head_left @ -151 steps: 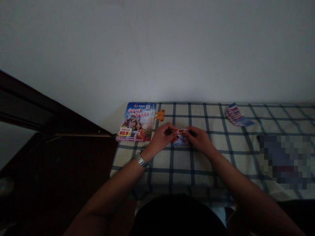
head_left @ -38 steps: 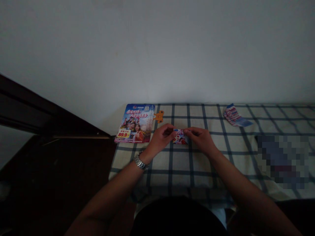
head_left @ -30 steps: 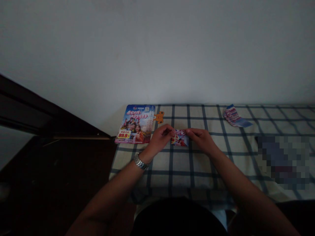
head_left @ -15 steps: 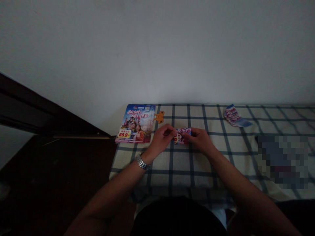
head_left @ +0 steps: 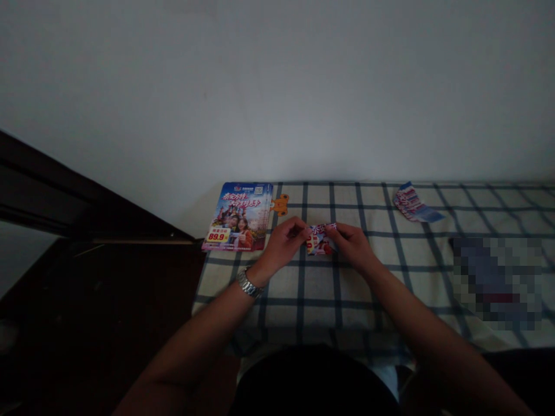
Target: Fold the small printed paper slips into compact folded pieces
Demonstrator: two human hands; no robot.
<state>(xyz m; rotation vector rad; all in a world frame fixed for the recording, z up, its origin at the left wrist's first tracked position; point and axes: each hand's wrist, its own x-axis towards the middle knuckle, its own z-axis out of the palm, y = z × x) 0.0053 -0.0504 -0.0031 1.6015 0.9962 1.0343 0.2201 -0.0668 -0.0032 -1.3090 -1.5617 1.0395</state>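
Between my hands is a small folded flyer (head_left: 319,242), printed in red, white and blue, just above the checked cloth. My left hand (head_left: 287,240), with a metal watch at the wrist, pinches its left edge. With thumb and fingers closed, my right hand (head_left: 349,240) grips the flyer's upper right corner. To the left of my hands lies a stack of flyers (head_left: 236,216) with the same kind of print and the price 89.9 on the top sheet. An orange bear-shaped piece (head_left: 280,204) sits beside the stack, partly under its edge.
A pile of folded flyers (head_left: 414,205) lies fanned out at the back right. Nearer on the right is a blurred-out dark item (head_left: 494,283). The checked cloth (head_left: 318,294) covers the surface up to a white wall (head_left: 329,92); dark floor drops away at the left.
My right thumb has shifted up toward the flyer's top right corner, so more of the print shows. My left hand keeps nearly the same place.
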